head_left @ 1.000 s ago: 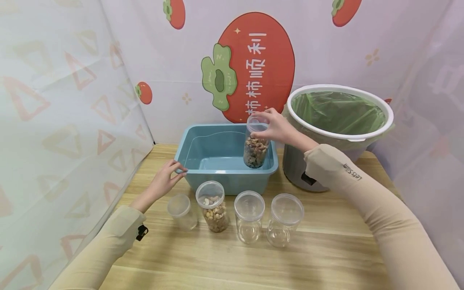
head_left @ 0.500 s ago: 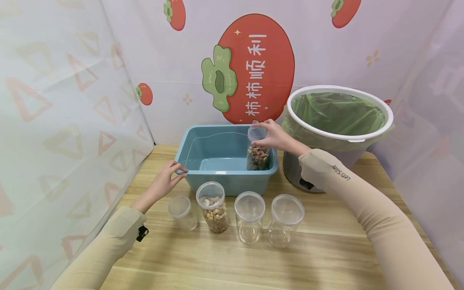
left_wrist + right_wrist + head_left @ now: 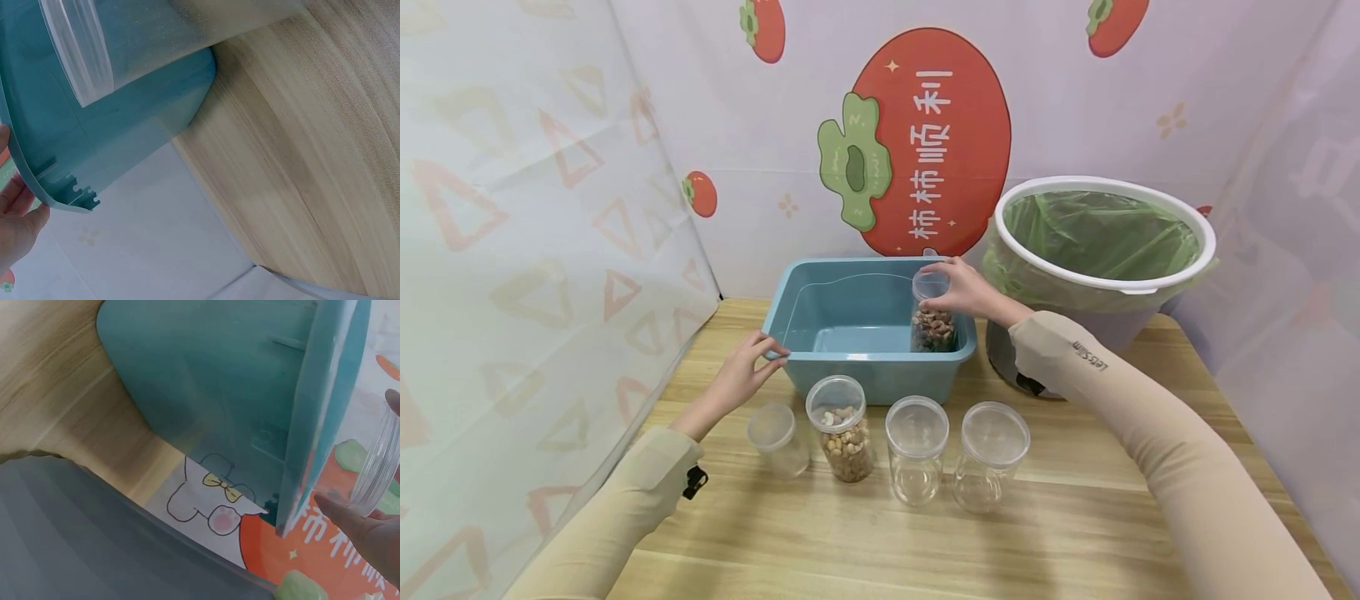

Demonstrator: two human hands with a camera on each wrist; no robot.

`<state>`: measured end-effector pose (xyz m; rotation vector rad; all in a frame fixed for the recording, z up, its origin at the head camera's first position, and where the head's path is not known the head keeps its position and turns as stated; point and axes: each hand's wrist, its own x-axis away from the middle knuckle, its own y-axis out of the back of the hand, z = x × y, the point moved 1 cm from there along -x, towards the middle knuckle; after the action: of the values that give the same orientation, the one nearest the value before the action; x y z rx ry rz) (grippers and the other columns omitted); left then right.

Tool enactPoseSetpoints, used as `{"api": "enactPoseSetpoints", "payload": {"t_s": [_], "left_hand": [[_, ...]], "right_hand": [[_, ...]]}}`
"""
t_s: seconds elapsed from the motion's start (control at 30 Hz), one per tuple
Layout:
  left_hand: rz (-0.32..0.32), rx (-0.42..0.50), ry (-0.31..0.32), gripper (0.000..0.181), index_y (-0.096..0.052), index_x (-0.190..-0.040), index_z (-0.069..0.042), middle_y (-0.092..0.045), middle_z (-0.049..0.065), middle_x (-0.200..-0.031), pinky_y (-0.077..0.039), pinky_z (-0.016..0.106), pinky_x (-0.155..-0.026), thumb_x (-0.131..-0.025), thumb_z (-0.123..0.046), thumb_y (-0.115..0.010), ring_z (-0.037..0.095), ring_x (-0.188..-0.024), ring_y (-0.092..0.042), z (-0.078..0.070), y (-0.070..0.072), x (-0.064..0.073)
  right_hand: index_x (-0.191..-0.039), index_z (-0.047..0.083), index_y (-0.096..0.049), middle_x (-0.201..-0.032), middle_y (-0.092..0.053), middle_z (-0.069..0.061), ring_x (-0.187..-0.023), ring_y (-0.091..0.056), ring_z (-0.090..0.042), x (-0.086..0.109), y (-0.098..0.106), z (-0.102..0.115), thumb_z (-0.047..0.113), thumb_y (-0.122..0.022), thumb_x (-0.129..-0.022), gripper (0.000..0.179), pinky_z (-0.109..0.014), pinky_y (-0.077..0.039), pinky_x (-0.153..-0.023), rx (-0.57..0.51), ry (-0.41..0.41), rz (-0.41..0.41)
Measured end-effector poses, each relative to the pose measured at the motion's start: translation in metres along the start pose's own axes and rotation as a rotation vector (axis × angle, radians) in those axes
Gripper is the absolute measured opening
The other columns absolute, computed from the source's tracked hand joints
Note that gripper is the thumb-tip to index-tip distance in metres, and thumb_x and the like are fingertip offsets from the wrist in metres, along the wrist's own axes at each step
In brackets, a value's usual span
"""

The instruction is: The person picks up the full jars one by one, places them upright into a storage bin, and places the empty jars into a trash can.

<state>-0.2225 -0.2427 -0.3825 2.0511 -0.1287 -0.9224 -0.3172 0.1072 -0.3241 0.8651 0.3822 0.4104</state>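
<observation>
My right hand (image 3: 972,293) grips a clear plastic jar of nuts (image 3: 932,332) near its lid. The jar is upright inside the right end of a blue plastic basin (image 3: 857,380), whose front wall hides its bottom. In the right wrist view, fingers and thumb hold the jar's clear lid (image 3: 379,465) above the basin's rim. At the basin's front left corner, my left hand (image 3: 741,375) pinches the rim. Thumb and fingers on that rim also show in the left wrist view.
Before the basin stand a second jar of nuts (image 3: 847,450), a small clear jar (image 3: 786,454) and two larger clear jars (image 3: 916,471). A bin (image 3: 1022,354) with a green liner (image 3: 1097,233) stands at right. Printed cloth (image 3: 760,125) hangs behind and beside the wooden table (image 3: 850,550).
The right hand has lowered the jar of nuts deeper into the basin's right end, shifting slightly right. The left hand stays on the rim, and the other jars have not moved.
</observation>
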Motion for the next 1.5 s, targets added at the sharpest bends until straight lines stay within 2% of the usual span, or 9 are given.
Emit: {"api": "enactPoseSetpoints", "payload": {"t_s": [0.13, 0.37, 0.63, 0.77, 0.97, 1.2, 1.5], "left_hand": [[0.008, 0.002, 0.004, 0.013, -0.060, -0.081, -0.005, -0.054, 0.007, -0.083, -0.042, 0.037, -0.067, -0.073, 0.002, -0.068, 0.024, -0.080, -0.052, 0.000, 0.001, 0.000], [-0.001, 0.006, 0.000, 0.014, -0.061, -0.081, -0.005, -0.054, 0.006, -0.083, -0.042, 0.036, -0.067, -0.072, 0.003, -0.069, 0.024, -0.080, -0.052, 0.001, 0.001, 0.001], [-0.004, 0.017, -0.012, 0.012, -0.060, -0.081, -0.004, -0.053, 0.006, -0.082, -0.041, 0.037, -0.067, -0.073, 0.002, -0.067, 0.025, -0.079, -0.051, 0.000, 0.001, 0.001], [-0.019, 0.032, -0.029, 0.007, -0.060, -0.081, -0.003, -0.053, 0.005, -0.082, -0.039, 0.035, -0.065, -0.078, -0.005, -0.066, 0.023, -0.078, -0.049, -0.001, 0.000, 0.001], [-0.010, 0.021, -0.017, 0.010, -0.060, -0.081, -0.004, -0.053, 0.007, -0.082, -0.040, 0.036, -0.065, -0.075, 0.000, -0.067, 0.024, -0.078, -0.050, 0.000, 0.000, 0.000], [0.012, 0.015, 0.023, 0.011, -0.061, -0.082, -0.004, -0.054, 0.007, -0.084, -0.041, 0.037, -0.067, -0.074, 0.002, -0.067, 0.024, -0.081, -0.050, 0.000, 0.001, 0.000], [0.007, 0.009, 0.023, 0.013, -0.061, -0.082, -0.004, -0.053, 0.007, -0.083, -0.041, 0.037, -0.067, -0.073, 0.003, -0.067, 0.027, -0.081, -0.050, 0.000, -0.001, 0.000]], "right_hand": [[-0.123, 0.005, -0.050, -0.124, -0.038, -0.021, -0.107, -0.040, -0.031, -0.001, -0.004, -0.003, 0.024, -0.071, -0.074, 0.057, -0.046, -0.040, -0.080, 0.007, -0.006, 0.013], [-0.121, 0.003, -0.052, -0.114, -0.047, -0.021, -0.103, -0.042, -0.031, -0.004, -0.012, -0.007, 0.022, -0.072, -0.073, 0.056, -0.044, -0.041, -0.075, 0.048, 0.010, 0.022], [-0.124, 0.001, -0.049, -0.116, -0.043, -0.024, -0.104, -0.040, -0.033, -0.007, -0.021, -0.013, 0.021, -0.072, -0.074, 0.058, -0.045, -0.041, -0.078, 0.067, -0.019, 0.058], [-0.125, 0.001, -0.048, -0.116, -0.043, -0.024, -0.105, -0.039, -0.033, -0.010, -0.020, -0.014, 0.022, -0.071, -0.074, 0.059, -0.045, -0.040, -0.079, 0.080, -0.030, 0.083], [-0.126, 0.003, -0.047, -0.118, -0.043, -0.023, -0.108, -0.039, -0.034, -0.015, -0.016, -0.013, 0.024, -0.070, -0.075, 0.060, -0.046, -0.040, -0.082, 0.115, -0.048, 0.126], [-0.123, 0.000, -0.050, -0.117, -0.048, -0.021, -0.107, -0.041, -0.033, -0.016, -0.006, -0.003, 0.023, -0.067, -0.078, 0.054, -0.044, -0.039, -0.085, 0.184, -0.014, 0.188], [-0.117, -0.001, -0.055, -0.112, -0.053, -0.019, -0.102, -0.046, -0.029, -0.007, 0.004, 0.021, 0.019, -0.061, -0.083, 0.040, -0.041, -0.040, -0.088, 0.220, 0.054, 0.218]]}}
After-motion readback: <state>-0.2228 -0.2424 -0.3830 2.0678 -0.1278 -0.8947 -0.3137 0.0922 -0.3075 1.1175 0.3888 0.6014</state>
